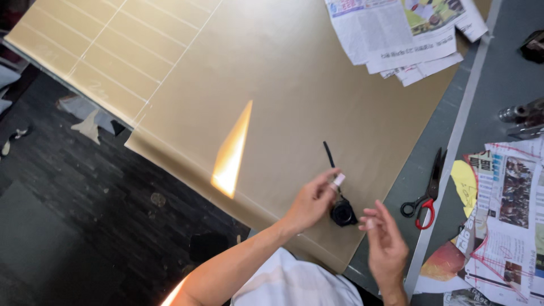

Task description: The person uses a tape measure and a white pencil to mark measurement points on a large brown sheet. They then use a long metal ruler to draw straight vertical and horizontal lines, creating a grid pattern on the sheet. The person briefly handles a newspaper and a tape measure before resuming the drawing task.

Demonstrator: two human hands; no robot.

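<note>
My left hand point(310, 203) is over the near edge of a large gold-brown paper sheet point(272, 85). Its fingers pinch a thin black stick point(328, 153) with a pale end point(338, 180). Just below its fingertips, a small round black jar point(343, 214) stands on the sheet. My right hand point(386, 245) hovers right of the jar with its fingers apart and nothing seen in it. It does not touch the jar.
Scissors with red and black handles point(426, 195) lie on the grey table point(498, 79) to the right. Newspaper sheets lie at the top point(396, 34) and at the right point(504, 215). Metal tools point(521, 119) sit at the right edge. Dark floor point(85, 215) lies below the table's left edge.
</note>
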